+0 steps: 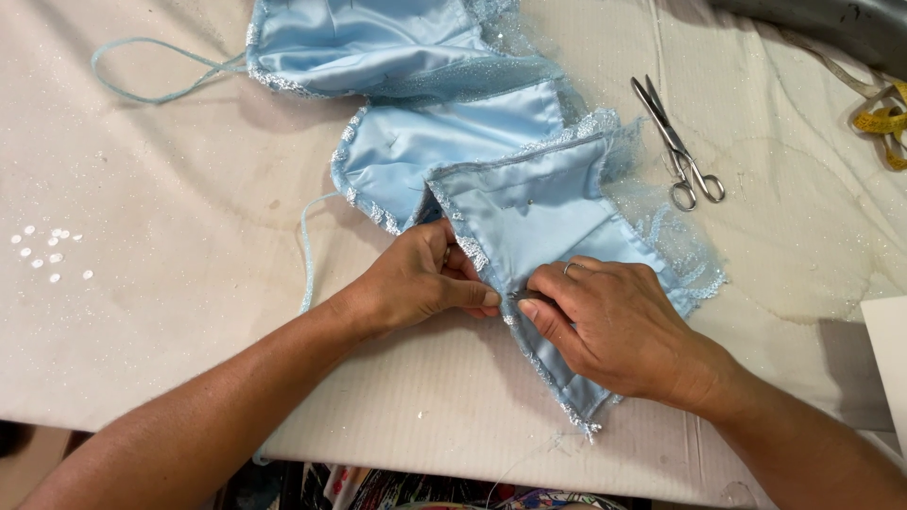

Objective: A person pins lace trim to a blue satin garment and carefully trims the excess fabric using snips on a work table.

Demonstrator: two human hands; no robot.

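Both hands pinch the blue satin cloth point(529, 227) at its sparkly edge, mid desk point(170, 283): left hand point(420, 279) grip shut on the trim, right hand point(614, 326) holding a small pin there. Scissors point(675, 146) lie just right of cloth, white dots point(47, 250) far left

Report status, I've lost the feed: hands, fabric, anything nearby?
Left hand and right hand pinching light blue satin garment at its lace edge. Scissors lie apart.
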